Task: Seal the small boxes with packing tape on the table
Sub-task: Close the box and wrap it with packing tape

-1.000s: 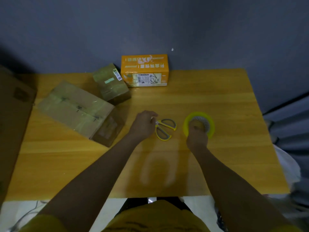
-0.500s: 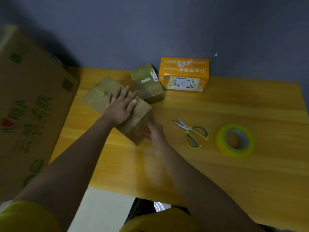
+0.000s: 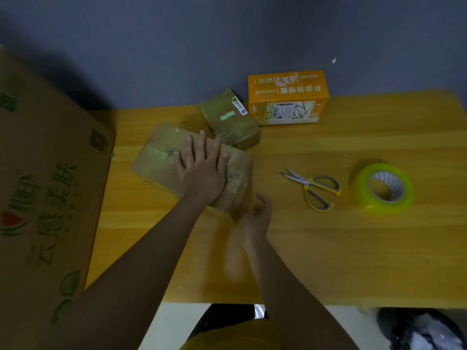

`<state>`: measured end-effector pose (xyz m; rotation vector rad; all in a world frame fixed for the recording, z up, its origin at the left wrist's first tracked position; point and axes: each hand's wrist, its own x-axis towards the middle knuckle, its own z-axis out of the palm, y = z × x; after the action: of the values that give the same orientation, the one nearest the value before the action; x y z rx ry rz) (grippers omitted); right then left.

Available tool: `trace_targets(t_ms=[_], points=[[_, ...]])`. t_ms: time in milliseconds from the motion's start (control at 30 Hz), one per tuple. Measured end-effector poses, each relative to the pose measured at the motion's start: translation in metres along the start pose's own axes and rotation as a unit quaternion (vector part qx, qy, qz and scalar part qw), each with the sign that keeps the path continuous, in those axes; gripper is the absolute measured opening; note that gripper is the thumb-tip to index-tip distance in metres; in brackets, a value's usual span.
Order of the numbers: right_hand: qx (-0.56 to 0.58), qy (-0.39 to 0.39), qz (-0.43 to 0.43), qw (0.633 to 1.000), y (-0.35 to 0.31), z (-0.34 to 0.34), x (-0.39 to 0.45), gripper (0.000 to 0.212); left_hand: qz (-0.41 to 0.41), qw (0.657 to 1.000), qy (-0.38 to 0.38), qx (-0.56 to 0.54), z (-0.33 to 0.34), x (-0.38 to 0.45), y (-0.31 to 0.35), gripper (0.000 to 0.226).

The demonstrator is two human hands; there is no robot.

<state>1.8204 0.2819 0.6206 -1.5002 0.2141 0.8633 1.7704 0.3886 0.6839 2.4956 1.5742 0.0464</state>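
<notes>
A long brown taped box point(image 3: 159, 157) lies on the wooden table point(image 3: 328, 248). My left hand point(image 3: 202, 170) rests flat on its top with the fingers spread. My right hand point(image 3: 255, 215) is at the box's near right end, fingers loosely bent against that end face; the hand is blurred. A smaller brown box point(image 3: 230, 117) sits just behind, and an orange printed box point(image 3: 288, 97) stands at the back against the wall. Yellow-handled scissors point(image 3: 313, 188) and a roll of yellow-green packing tape point(image 3: 382, 188) lie to the right, untouched.
A large printed cardboard carton point(image 3: 45, 198) stands at the left, beside the table's left edge. A dark blue wall point(image 3: 227, 34) backs the table. The table's near edge runs just in front of my body.
Both hands left the scissors and the tape roll and moved left to the long brown box. My head turned left, bringing the large carton into view.
</notes>
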Motion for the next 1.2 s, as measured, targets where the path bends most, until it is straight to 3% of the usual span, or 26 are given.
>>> trace_targets(t_ms=[67, 100, 200, 267, 400, 467, 533, 667, 733, 767, 833, 967, 1000, 1067, 1200], points=[[-0.035, 0.051, -0.1, 0.993, 0.002, -0.007, -0.004, 0.034, -0.009, 1.0, -0.006, -0.004, 0.002, -0.002, 0.001, 0.061], [-0.032, 0.035, -0.158, 0.986, -0.002, -0.005, -0.008, 0.035, -0.012, 1.0, -0.01, -0.006, 0.002, -0.001, 0.001, 0.059], [-0.044, -0.167, -0.257, 0.951, -0.014, 0.012, -0.031, 0.052, -0.02, 0.999, -0.025, -0.011, 0.0, 0.0, 0.003, 0.052], [-0.064, -0.221, -0.213, 0.95, -0.005, 0.023, -0.031, 0.07, -0.019, 0.999, -0.031, -0.004, 0.0, -0.002, 0.004, 0.052], [-0.093, -0.214, -0.095, 0.968, 0.008, 0.01, -0.003, 0.1, -0.023, 0.999, -0.033, 0.003, -0.001, -0.002, 0.004, 0.052], [-0.107, -0.179, -0.111, 0.972, 0.009, 0.007, -0.003, 0.096, -0.028, 0.999, -0.035, -0.005, -0.001, -0.004, 0.004, 0.052], [-0.109, -0.195, -0.156, 0.962, 0.006, 0.017, -0.016, 0.09, -0.029, 0.999, -0.038, -0.01, -0.001, -0.003, 0.005, 0.052], [-0.149, -0.256, -0.086, 0.951, 0.008, 0.003, -0.009, 0.096, -0.031, 0.998, -0.046, -0.004, -0.005, -0.005, 0.006, 0.052], [-0.256, -0.286, -0.094, 0.918, -0.001, -0.024, 0.0, 0.075, -0.034, 0.998, -0.054, -0.01, -0.007, -0.004, 0.006, 0.052], [-0.302, -0.28, -0.108, 0.905, -0.007, -0.041, 0.004, 0.062, -0.037, 0.997, -0.059, -0.017, -0.007, -0.002, 0.007, 0.052], [-0.351, -0.188, -0.175, 0.9, -0.021, -0.078, 0.016, 0.049, -0.053, 0.996, -0.059, -0.043, -0.012, -0.001, 0.014, 0.05], [-0.4, -0.006, -0.258, 0.879, -0.07, -0.138, 0.051, 0.044, -0.029, 0.996, -0.046, -0.066, -0.021, -0.002, 0.051, 0.048], [-0.426, 0.016, -0.258, 0.867, -0.082, -0.153, 0.061, 0.043, 0.009, 0.998, -0.027, -0.059, -0.02, -0.003, 0.065, 0.051], [-0.517, 0.059, -0.284, 0.805, -0.094, -0.183, 0.09, 0.053, 0.098, 0.993, -0.006, -0.071, -0.015, -0.008, 0.094, 0.057], [-0.72, 0.047, -0.246, 0.647, -0.105, -0.22, 0.14, 0.086, 0.21, 0.965, -0.102, -0.12, 0.006, -0.018, 0.162, 0.054]])
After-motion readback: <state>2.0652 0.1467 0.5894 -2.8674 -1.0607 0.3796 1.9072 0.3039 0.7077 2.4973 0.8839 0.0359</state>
